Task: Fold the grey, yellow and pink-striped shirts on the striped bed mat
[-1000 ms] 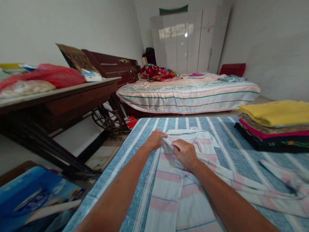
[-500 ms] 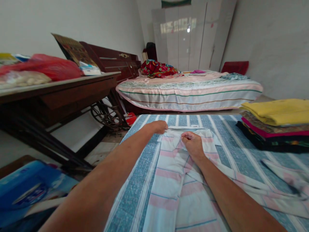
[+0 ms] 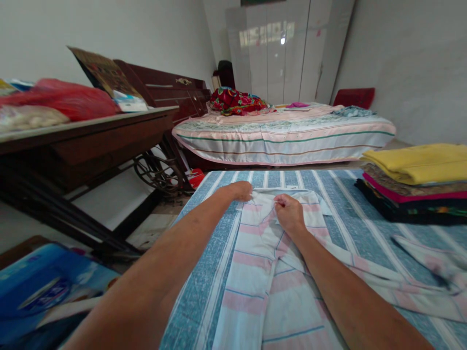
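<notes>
A thin garment (image 3: 246,265) with white and pink stripes and fine blue lines lies spread lengthwise before me. Its top edge, with a small label, faces away from me. At the top left corner, my left hand (image 3: 242,190) is closed on the cloth. My right hand (image 3: 290,214) pinches the garment near the middle of its upper edge, and the cloth between both hands is drawn fairly straight. A long narrow part of the same striped cloth (image 3: 379,272) trails off to the right. Blue-and-white striped bedding (image 3: 215,233) lies underneath.
On the right stands a stack of folded clothes (image 3: 416,187), yellow on top. A second bed (image 3: 284,146) is beyond, before a white wardrobe (image 3: 273,63). A sewing-machine table (image 3: 109,129) with a red bag (image 3: 80,99) stands left; a blue package (image 3: 47,287) lies below it.
My right hand has shifted slightly up and left with the pinched cloth, smoothing the upper edge. My left hand stays at its corner. The view has moved a little.
</notes>
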A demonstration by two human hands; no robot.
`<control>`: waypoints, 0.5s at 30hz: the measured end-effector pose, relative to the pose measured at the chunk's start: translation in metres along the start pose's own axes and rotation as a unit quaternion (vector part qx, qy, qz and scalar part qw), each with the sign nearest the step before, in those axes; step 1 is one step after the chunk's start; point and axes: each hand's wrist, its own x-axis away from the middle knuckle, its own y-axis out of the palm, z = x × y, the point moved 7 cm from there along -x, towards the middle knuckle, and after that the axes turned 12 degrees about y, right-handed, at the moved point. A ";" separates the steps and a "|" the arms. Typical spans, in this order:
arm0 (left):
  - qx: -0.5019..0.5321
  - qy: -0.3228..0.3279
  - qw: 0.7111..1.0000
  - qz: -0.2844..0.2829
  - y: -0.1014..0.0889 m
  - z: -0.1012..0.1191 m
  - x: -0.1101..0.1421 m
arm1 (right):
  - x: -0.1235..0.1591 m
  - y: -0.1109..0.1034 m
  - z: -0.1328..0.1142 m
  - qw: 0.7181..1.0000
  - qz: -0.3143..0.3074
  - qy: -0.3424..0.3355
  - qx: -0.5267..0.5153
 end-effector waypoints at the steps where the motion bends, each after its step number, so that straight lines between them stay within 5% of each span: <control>1: 0.001 0.000 1.000 0.002 0.001 0.000 0.000 | 0.001 -0.001 -0.003 1.000 0.000 -0.006 0.018; 9: -0.010 0.000 0.999 0.031 0.005 0.000 -0.005 | 0.012 -0.003 -0.020 0.988 -0.008 -0.038 0.148; 15: -0.016 -0.010 0.996 0.084 0.006 0.001 -0.003 | 0.022 -0.001 -0.032 0.936 0.000 -0.094 0.340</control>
